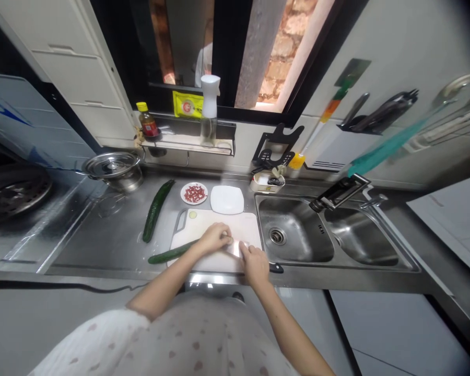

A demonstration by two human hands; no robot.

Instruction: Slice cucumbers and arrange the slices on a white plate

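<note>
My left hand (216, 238) is over the cutting board (238, 222) with its fingertips pinched together. My right hand (256, 261) is just to the right, fingers bent and closed, its tips close to the left ones. Between them shows a small pale, shiny patch, too blurred to name. A knife (276, 267) pokes its black handle out past my right hand; most of it is hidden. One cucumber (170, 255) runs beneath my left forearm, its right end covered by the arm or hand. A round cucumber slice (193, 214) sits at the board's upper left.
Another cucumber (155, 214) lies left of the board. Behind it stand a small plate of chopped red pieces (195, 194) and a white square plate (226, 199). A double sink (293, 235) is on the right, a lidded steel pot (115, 169) on the left.
</note>
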